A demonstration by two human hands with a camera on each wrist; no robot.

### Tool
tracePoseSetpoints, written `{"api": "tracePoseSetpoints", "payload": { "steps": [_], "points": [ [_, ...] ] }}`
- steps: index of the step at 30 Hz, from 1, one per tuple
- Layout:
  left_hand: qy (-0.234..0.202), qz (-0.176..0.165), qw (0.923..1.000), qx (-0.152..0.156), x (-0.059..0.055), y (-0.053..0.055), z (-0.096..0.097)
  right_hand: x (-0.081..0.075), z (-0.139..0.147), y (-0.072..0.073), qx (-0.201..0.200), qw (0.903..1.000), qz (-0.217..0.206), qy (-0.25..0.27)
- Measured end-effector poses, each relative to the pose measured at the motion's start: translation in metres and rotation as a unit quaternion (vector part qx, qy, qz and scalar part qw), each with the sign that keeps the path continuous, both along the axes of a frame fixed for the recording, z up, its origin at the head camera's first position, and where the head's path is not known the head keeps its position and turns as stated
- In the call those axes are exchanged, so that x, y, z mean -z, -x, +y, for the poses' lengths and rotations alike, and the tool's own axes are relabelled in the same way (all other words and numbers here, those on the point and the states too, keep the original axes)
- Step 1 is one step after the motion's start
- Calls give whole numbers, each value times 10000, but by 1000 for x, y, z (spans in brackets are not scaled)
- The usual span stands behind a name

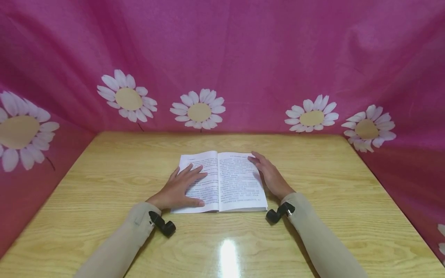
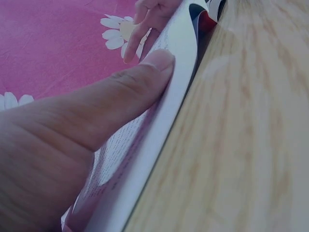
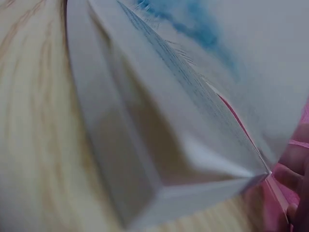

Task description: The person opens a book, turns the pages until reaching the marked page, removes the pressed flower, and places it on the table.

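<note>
An open book (image 1: 240,181) lies on the wooden table, both visible pages printed with dark text. Spread across its left page is my left hand (image 1: 180,189), fingers and thumb stretched out; in the left wrist view the thumb (image 2: 130,92) presses on the page near the lower edge. At the upper right corner of the right page my right hand (image 1: 274,177) touches the sheet with lightly bent fingers. The right wrist view shows the pages' edge (image 3: 140,208) with a gap between leaves, a blue-tinted picture, and blurred fingers (image 3: 287,174) at the far right.
The light wood table (image 1: 121,166) extends around the book, with a bright reflection near its front. A pink curtain (image 1: 243,58) with white daisies stands behind and at both sides. A black wrist camera (image 1: 162,224) sits on each beige sleeve.
</note>
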State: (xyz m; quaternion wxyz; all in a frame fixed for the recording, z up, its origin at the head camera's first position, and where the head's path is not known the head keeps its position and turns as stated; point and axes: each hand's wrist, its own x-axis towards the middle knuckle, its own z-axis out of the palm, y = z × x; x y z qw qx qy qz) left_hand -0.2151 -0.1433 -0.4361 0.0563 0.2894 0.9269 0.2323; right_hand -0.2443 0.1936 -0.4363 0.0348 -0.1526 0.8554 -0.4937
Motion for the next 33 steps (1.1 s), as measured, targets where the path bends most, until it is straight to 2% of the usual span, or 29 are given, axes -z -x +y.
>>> {"api": "tracePoseSetpoints", "payload": {
  "steps": [3,6,10,17,19,21,22,24,26,29,30,33],
  "points": [
    [7,10,10000,-4,0,0,0,-1,-1,1,47,9999,14,-108],
    [30,26,10000,-12,0,0,1,1,-1,2,149,9953,260,-925],
    [75,14,10000,-38,1,0,1,5,-1,4,74,9802,494,-1915],
    [123,8,9999,-40,1,-1,0,8,-1,5,-13,9813,650,-1810],
    [88,31,10000,-28,0,-1,0,8,-1,5,6,9837,707,-1652],
    [43,59,10000,15,-1,-2,0,7,0,5,21,9896,674,-1274],
    [21,73,10000,39,-2,-2,0,6,1,4,27,9937,550,-974],
    [9,113,9999,83,-3,-2,0,4,1,3,-130,9998,104,62],
    [-15,147,9998,119,-4,-3,0,2,2,2,-256,9941,-310,1005],
    [-24,169,9998,128,-4,-3,0,1,2,1,-449,9784,-723,1886],
    [-29,166,9998,127,-5,-3,0,0,1,1,-455,9787,-677,1886],
    [-31,121,9999,120,-5,-3,0,1,2,0,-374,9886,-322,1422]
  ]
}}
